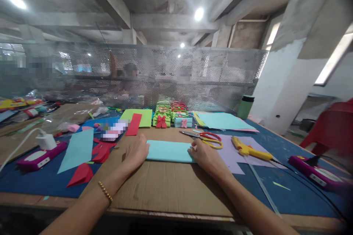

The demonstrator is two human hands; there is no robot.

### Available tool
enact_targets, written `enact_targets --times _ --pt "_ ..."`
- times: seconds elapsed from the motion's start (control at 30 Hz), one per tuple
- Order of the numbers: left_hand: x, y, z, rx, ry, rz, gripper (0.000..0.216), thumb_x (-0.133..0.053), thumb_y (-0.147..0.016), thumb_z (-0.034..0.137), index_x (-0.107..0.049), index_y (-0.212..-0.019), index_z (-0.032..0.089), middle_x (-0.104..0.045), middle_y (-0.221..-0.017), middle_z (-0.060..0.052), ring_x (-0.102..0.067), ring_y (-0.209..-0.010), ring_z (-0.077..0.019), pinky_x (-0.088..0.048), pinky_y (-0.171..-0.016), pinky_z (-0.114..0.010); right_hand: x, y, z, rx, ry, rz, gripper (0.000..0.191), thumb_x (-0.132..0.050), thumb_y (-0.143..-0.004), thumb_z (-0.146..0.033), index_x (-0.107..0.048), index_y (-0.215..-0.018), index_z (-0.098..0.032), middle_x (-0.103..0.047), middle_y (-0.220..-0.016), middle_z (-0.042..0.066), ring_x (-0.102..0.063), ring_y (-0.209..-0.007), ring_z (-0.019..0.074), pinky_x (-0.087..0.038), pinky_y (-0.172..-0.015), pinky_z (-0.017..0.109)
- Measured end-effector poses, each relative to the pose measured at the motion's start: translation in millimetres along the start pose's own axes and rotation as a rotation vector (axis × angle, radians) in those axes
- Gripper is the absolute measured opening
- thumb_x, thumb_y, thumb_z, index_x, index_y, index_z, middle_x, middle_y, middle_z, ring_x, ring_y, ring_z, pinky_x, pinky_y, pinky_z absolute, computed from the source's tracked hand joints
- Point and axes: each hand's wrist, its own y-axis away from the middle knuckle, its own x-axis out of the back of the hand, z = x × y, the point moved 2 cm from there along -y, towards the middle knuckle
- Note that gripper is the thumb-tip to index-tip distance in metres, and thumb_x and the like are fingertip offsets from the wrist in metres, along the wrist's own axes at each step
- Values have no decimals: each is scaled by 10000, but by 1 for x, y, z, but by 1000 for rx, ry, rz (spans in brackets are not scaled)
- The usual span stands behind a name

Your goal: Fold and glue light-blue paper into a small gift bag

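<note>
Light-blue strip (169, 151), flat, smooth, folded-looking with straight edges, lies crosswise on brown corrugated cardboard (171, 187). Left hand (136, 150) has fingers curled closed on the strip's left end; right hand (205, 154) has thumb and fingers bent and pinching its right end. Scissors (199, 136), metal blades with red and yellow loop handles, lie just behind the strip's right end, close to the right hand, crowding that side. Right of the strip: thin lilac sheet (227, 150) with a cut corner, yellow glue gun (244, 148) on top, black cord trailing off. Behind the strip: red slip (134, 124) overlapping a lime sheet (147, 115), small green box (161, 120) with a red bow, stacked pale-blue sheets (226, 120). Left of it: crumpled red pieces (81, 175), long blue sheet (78, 148), glossy purple power strip (41, 159). Far behind it, perforated partition (154, 58).
</note>
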Motion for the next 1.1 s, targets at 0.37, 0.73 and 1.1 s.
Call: enact_targets --times 0.37,0.73,1.1 --pt "1 2 4 -10 -25 17 185 -450 -955 328 -568 -1039 214 -724 -1044 -121 -678 -1029 -296 -470 -771 -355 4 0 -4 1 10 -56 228 -514 -946 -302 -668 -1002 -144 -724 -934 126 -666 -898 224 -371 -737 279" --pt "1 5 10 35 -97 32 283 -371 -984 345 -600 -1089 216 -725 -1028 -139 -695 -954 -313 -490 -744 -385 8 2 -9 4 38 -79 265 -505 -954 -310 -683 -1042 -136 -726 -976 143 -663 -964 239 -380 -781 281" --pt "-3 -3 14 -21 -170 43 374 -333 -995 347 -643 -1093 161 -712 -1060 -200 -694 -980 -331 -498 -779 -415 8 3 -9 12 51 -85 278 -484 -962 -320 -682 -1043 -143 -732 -984 144 -667 -976 244 -388 -798 290"
